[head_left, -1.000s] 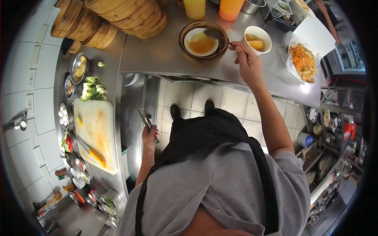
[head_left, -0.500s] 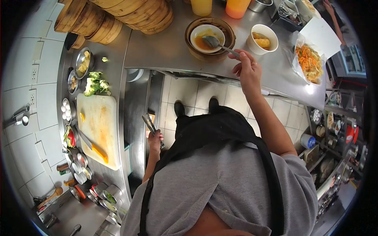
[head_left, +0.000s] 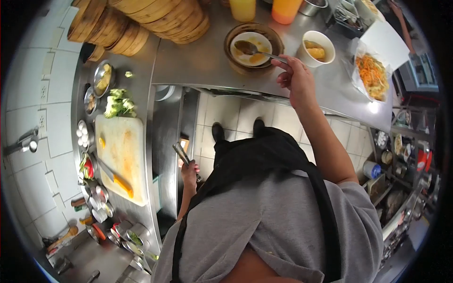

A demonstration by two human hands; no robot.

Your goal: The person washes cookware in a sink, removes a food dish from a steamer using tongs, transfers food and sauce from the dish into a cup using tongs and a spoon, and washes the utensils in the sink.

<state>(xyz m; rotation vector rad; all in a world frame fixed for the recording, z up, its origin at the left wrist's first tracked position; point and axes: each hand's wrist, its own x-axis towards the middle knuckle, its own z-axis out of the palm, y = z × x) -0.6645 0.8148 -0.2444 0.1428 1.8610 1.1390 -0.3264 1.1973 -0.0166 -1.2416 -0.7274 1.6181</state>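
My right hand (head_left: 299,84) pinches the handle of a metal spoon (head_left: 268,54). The spoon's bowl rests in a small white dish (head_left: 238,55) smeared with orange-brown sauce. That dish sits inside a round bamboo steamer (head_left: 234,67) on the steel counter. Right of the steamer stands a white paper tub (head_left: 307,58) with golden-brown pieces of food in it. Low at my left side, my left hand (head_left: 189,172) is closed around metal tongs (head_left: 180,153), held away from any food.
Stacked bamboo steamers (head_left: 165,21) stand at the back left. A lined box of shredded orange vegetables (head_left: 370,70) lies at the right. On the left counter are a cutting board (head_left: 120,160), a yellow-handled knife (head_left: 123,186), chopped greens (head_left: 118,104) and several metal bowls.
The spoon's bowl has moved left within the dish, and the sauce there looks thinner and more spread. The tongs' arms appear closer together. My view has shifted slightly.
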